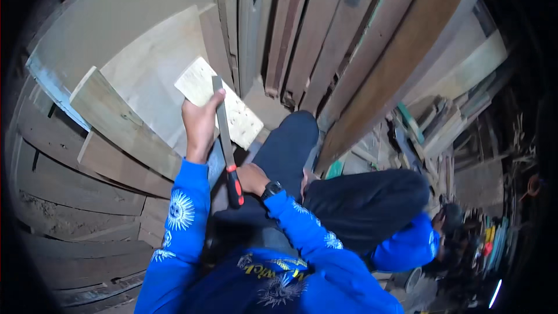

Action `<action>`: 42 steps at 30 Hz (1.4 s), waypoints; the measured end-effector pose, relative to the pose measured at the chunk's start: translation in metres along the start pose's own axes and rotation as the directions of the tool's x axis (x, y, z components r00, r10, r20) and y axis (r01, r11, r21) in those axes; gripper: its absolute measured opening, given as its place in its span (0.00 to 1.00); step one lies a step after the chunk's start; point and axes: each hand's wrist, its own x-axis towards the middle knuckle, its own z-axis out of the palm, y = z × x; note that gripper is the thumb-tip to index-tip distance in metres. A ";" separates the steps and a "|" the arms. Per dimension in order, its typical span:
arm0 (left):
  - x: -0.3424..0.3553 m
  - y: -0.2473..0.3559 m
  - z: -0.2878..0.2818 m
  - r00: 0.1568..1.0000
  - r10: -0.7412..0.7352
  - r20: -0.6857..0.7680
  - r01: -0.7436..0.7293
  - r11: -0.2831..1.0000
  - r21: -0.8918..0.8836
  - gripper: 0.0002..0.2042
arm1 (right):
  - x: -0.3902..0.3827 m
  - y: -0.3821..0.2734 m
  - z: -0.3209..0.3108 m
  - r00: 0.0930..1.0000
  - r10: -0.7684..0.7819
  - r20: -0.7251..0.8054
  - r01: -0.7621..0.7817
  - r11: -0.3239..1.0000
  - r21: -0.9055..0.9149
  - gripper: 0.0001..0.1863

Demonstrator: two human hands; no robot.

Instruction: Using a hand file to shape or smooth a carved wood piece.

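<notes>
My left hand (197, 128) grips a pale wooden board (243, 117), thumb resting on the metal blade of a long file (224, 131), which lies across the board. The file's red-and-black handle (235, 189) points down toward me. My right hand (250, 179) is right beside and partly behind that handle; its fingers are hidden, so I cannot tell what it holds. My dark-trousered legs (360, 197) are below and to the right of the board.
Plywood sheets (139, 75) and planks (81, 197) lean at the left. Long timbers (308, 35) stand ahead. An offcut pile (430, 122) is at the right. Beyond my bent knee is another blue sleeve (401, 247), with dark clutter around it.
</notes>
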 end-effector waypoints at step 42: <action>0.021 0.012 -0.012 0.985 -0.106 -0.136 0.045 0.919 -0.391 0.12 | 0.003 0.119 -0.051 0.580 0.332 -0.744 -0.373 0.920 0.119 0.25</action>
